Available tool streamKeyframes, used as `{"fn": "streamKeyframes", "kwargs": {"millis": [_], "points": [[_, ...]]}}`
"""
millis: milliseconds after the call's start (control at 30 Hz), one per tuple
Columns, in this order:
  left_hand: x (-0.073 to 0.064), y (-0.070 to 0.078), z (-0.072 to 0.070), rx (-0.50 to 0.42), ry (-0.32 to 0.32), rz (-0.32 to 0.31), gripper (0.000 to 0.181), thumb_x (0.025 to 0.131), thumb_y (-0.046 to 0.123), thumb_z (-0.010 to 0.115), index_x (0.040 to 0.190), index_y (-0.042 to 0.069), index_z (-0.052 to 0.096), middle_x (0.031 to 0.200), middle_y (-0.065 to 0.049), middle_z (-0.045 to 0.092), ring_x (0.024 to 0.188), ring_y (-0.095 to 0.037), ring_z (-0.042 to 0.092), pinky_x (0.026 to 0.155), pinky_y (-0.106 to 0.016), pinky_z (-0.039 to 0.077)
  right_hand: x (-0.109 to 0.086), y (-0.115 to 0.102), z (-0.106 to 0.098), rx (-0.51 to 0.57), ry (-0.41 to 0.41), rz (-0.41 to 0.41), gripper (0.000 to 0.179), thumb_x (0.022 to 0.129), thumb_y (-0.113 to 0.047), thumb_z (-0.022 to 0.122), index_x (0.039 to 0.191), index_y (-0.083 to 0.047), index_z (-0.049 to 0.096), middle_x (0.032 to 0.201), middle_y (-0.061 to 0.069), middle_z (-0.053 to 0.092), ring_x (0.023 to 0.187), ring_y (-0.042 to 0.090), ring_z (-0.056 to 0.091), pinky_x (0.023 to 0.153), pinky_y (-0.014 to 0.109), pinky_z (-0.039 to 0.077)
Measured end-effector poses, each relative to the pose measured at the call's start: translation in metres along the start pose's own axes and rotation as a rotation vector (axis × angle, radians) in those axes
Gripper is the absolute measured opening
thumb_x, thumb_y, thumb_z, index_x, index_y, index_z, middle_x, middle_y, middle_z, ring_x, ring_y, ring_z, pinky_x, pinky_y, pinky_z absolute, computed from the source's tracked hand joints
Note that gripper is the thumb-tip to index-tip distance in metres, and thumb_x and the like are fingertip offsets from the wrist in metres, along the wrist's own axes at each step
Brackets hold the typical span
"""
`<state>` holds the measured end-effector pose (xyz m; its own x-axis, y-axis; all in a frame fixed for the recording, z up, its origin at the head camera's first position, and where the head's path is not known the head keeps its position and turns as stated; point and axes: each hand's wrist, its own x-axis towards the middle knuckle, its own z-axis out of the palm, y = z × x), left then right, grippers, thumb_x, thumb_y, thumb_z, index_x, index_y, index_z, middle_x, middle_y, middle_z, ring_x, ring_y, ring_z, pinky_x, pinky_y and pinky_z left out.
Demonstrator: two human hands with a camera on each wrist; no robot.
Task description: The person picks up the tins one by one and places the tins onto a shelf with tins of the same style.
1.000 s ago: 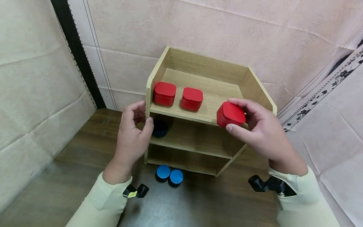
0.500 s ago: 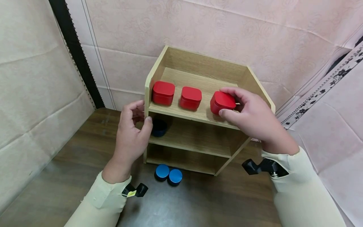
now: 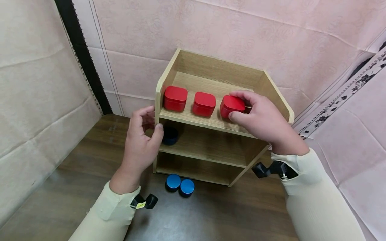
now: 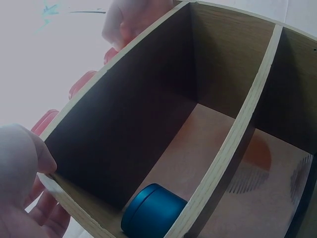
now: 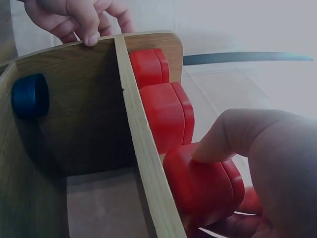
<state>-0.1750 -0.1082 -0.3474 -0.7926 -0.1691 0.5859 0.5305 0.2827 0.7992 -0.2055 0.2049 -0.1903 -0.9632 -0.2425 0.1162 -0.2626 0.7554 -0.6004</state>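
My right hand (image 3: 262,117) pinches a red lidded box (image 3: 231,106) between thumb and fingers at the right of the top shelf. Two more red boxes stand in line with it: a middle one (image 3: 204,104) and one at the left end (image 3: 175,98). My left hand (image 3: 141,140) grips the left side panel of the wooden shelf unit (image 3: 205,126), thumb on its front edge. In the left wrist view that thumb (image 4: 47,161) lies on the panel's edge. Just inside, on the middle shelf, sits a round blue tin (image 4: 154,212).
Two round tins with blue lids, a left one (image 3: 173,182) and a right one (image 3: 187,187), stand on the dark wooden table (image 3: 223,214) before the unit. Pale cloth (image 3: 223,30) hangs behind and at both sides.
My right hand has carried its red box left and back, from over the shelf's front edge into line with the other two. The left hand stays on the side panel.
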Motion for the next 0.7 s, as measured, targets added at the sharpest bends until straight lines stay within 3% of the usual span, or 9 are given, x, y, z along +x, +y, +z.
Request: {"fn": "streamKeyframes", "kwargs": {"millis": [400,700], "points": [[0.0005,0.0007,0.0004,-0.009,-0.001,-0.009,0.051,0.106,0.002,0.065,0.155,0.008,0.049,0.143,-0.013,0.058,0.124,-0.022,0.058,0.105,-0.049,0.052,0.0074,0.0027,0.002,-0.011,-0.018,0.003,0.063,0.102,-0.03,0.075,0.162,-0.023,0.058,0.15,0.007,0.066,0.128,0.03,0.067,0.103,0.04,0.052],[0.0007,0.0011,-0.0004,-0.011,-0.005,-0.012,0.051,0.106,0.002,0.064,0.155,0.008,0.049,0.143,-0.014,0.058,0.125,-0.022,0.058,0.105,-0.049,0.052,0.0084,0.0048,0.0037,-0.033,-0.017,-0.024,0.061,0.102,-0.03,0.075,0.16,-0.022,0.06,0.149,0.007,0.067,0.127,0.03,0.069,0.104,0.04,0.052]]}}
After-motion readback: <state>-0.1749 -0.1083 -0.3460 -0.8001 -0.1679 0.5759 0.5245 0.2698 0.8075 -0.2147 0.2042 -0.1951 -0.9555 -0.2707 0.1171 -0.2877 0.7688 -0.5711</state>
